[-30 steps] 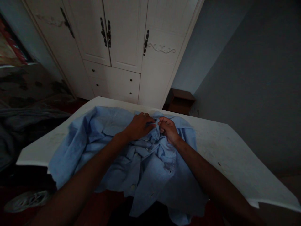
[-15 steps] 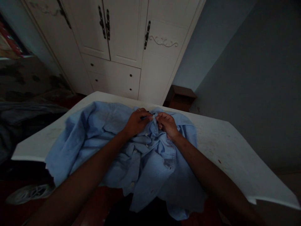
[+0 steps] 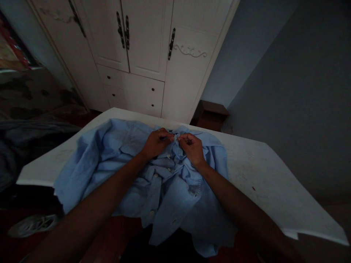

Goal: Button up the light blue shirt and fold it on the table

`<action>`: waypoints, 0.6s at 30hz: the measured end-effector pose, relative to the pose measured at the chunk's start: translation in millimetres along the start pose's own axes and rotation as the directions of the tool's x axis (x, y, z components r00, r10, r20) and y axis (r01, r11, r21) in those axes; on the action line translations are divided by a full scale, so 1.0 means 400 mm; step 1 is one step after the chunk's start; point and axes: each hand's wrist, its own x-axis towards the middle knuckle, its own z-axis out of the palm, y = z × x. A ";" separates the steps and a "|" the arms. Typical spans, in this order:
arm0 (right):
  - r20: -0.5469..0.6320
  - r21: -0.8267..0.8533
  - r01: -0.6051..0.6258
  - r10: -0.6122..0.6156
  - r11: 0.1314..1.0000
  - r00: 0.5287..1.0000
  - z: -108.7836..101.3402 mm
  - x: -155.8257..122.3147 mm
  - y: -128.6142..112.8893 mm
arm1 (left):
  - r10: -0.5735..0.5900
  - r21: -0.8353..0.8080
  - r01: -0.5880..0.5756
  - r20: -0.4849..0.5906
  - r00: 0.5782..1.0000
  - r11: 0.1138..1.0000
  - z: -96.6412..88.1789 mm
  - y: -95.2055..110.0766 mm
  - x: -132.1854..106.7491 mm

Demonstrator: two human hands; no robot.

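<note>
A light blue button-up shirt (image 3: 131, 138) lies spread over a white table (image 3: 246, 171), its lower hem hanging past the near edge. Near the collar, my left hand (image 3: 157, 143) pinches the shirt's front edge from the left. My right hand (image 3: 193, 148) grips the fabric just across from it, thumb and fingers pressed together. A small pale spot, perhaps a button, shows between the fingertips; it is too small to be sure. Several buttons run down the placket (image 3: 155, 175) below the hands, and buttonholes show on the opposite flap (image 3: 181, 204).
Behind the table stands a white wardrobe (image 3: 145, 44) with dark handles. A brown wooden stand (image 3: 211, 113) sits by the wall at the back right. On the floor at left is a light-coloured shoe (image 3: 33, 225). Dark cloth (image 3: 27, 142) is heaped beside the table.
My hands have shifted slightly left with the pinched fabric. My right hand has turned, its thumb and index finger now at the pale spot. The camera view has tilted a little.
</note>
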 end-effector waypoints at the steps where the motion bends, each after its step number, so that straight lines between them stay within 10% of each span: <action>1: -0.008 -0.020 0.014 -0.014 1.000 1.000 0.001 -0.002 0.003 | 0.001 0.008 -0.001 -0.003 1.000 1.000 0.001 -0.001 -0.001; 12: 0.041 -0.335 0.382 -0.392 0.861 0.919 -0.013 -0.019 -0.018 | 0.050 0.068 -0.048 -0.019 0.999 0.997 0.007 0.000 -0.004; 18: 0.097 -0.355 0.392 -0.383 0.849 0.918 -0.019 -0.023 -0.033 | 0.037 0.065 -0.035 -0.026 0.999 0.997 0.005 0.000 -0.004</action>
